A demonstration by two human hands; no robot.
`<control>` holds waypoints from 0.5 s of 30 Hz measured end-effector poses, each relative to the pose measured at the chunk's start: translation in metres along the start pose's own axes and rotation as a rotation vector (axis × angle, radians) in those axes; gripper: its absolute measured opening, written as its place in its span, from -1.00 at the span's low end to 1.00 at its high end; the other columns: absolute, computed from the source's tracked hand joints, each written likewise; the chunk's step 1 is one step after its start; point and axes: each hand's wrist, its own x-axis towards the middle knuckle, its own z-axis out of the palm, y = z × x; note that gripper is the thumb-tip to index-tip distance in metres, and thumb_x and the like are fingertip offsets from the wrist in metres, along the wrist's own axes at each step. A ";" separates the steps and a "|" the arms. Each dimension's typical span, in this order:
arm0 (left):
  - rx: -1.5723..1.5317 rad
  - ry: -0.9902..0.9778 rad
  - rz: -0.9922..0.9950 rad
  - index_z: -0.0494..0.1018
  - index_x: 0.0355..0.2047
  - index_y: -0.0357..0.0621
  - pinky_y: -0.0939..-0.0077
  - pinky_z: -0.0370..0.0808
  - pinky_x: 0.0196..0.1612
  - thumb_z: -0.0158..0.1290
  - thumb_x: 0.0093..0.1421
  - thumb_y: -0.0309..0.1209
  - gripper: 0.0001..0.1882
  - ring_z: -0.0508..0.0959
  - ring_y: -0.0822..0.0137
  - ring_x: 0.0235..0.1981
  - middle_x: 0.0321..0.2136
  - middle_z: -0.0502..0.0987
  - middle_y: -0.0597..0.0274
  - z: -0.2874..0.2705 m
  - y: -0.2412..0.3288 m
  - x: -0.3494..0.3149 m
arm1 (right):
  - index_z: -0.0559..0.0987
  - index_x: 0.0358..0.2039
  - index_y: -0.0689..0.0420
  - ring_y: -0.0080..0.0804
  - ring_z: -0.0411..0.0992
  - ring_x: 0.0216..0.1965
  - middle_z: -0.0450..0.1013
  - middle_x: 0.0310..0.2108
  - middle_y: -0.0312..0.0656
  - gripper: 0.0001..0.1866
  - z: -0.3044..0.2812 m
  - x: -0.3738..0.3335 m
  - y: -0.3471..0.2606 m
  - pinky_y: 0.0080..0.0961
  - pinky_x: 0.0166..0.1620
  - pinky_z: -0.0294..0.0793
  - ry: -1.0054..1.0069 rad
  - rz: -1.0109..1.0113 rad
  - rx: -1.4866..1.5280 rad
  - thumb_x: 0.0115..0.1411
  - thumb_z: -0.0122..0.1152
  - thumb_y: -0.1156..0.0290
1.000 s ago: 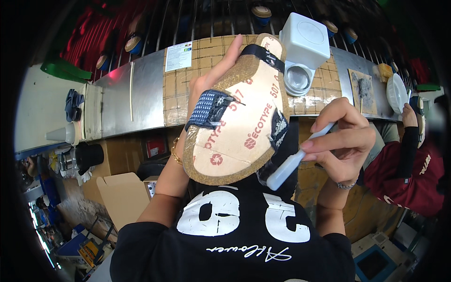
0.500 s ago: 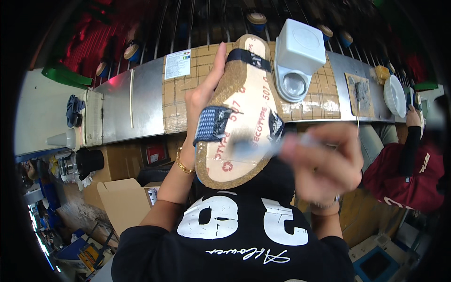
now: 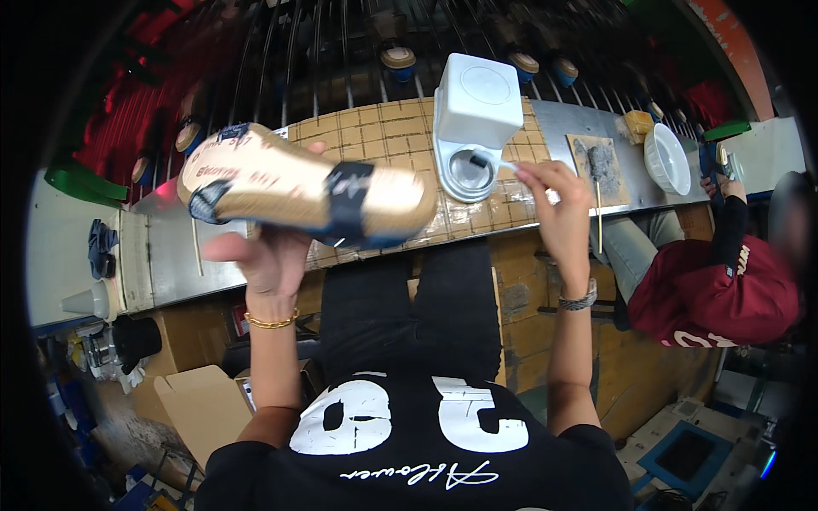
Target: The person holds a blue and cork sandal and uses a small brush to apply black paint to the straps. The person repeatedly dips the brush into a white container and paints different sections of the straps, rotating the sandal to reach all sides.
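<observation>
My left hand (image 3: 274,257) holds a sandal bottom (image 3: 294,183) from below, thumb sticking out; its fingers are mostly hidden. The sandal lies sideways, pale underside with red print facing up, cork rim, and dark strap ends folded over it. Motion blurs it. A dark band crosses it near its right end. In my right hand (image 3: 558,200), a thin pale-handled brush (image 3: 509,165) is pinched between the fingers. Its dark bristles are inside the round cup (image 3: 469,189) at the front of a white dispenser (image 3: 481,94), right of the sandal.
The dispenser stands on a taped cardboard sheet (image 3: 409,128) on the metal bench. To its right are a smeared board (image 3: 588,157) with a stick, a yellow block (image 3: 639,124) and a white bowl (image 3: 666,162). Rods with several shoe pieces (image 3: 398,60) lie behind. A co-worker in maroon (image 3: 716,289) sits at right.
My right hand has moved the brush from the sandal's underside to the dispenser's cup. My left hand has shifted left and lower, swinging the sandal from upright to sideways.
</observation>
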 end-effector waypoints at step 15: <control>-0.269 -0.106 -0.318 0.07 0.34 -0.29 0.19 0.66 -0.50 -0.44 0.16 0.57 0.16 0.63 0.01 -0.36 0.05 0.43 -0.27 0.007 -0.011 0.010 | 0.72 -0.26 0.20 -0.65 0.25 -0.56 0.44 -0.57 -0.38 -0.77 0.012 -0.015 0.003 -0.57 -0.49 0.16 -0.095 0.278 0.124 0.27 0.31 0.28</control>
